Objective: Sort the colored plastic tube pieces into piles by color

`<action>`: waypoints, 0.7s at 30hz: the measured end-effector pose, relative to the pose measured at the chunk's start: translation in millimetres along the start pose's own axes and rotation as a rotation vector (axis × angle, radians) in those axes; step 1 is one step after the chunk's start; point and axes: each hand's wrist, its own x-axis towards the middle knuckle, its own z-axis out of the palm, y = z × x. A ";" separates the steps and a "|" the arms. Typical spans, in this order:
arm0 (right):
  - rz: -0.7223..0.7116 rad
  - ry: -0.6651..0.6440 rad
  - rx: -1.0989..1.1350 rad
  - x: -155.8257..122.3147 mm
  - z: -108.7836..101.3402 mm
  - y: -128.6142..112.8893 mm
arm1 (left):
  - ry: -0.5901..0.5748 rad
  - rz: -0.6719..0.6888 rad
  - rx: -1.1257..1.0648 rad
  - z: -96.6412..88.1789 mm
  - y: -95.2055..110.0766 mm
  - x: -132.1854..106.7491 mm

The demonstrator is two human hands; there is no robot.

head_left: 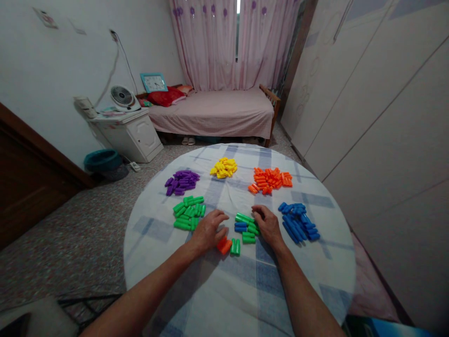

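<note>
My left hand [209,230] is over the table, fingers bent and apart, with nothing visible in them. It is between a pile of green plastic tube-like pieces [189,210] and a small mixed group in the middle. An orange piece [224,245] lies just beside its fingers, partly covered. Opposite, my right hand [268,224] curves around the right side of green pieces [249,238], thumb and fingers apart; whether it touches them I cannot tell. Among those lies a blue piece [240,227]. Nearer to me is another green pair [235,247].
On the round table's checked cloth [224,299] are piles of purple [182,181], yellow [223,167], orange [270,180] and blue pieces [298,222]. Behind stand a bed [217,112] and a white cabinet [140,135] with a fan [122,97]. A wardrobe [379,131] lines the right.
</note>
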 end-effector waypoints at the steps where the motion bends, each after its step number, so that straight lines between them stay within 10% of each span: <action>1: -0.004 -0.001 -0.002 0.2 0.3 0.1 | 0.014 -0.060 0.038 -5.1 -0.8 -10.9; 8: -0.016 0.008 -0.005 1.4 0.9 1.2 | -0.066 -0.346 0.095 -9.8 -2.0 -60.8; 21: -0.020 0.010 -0.005 1.1 1.8 5.2 | 0.012 -0.208 -0.111 23.0 15.4 -10.5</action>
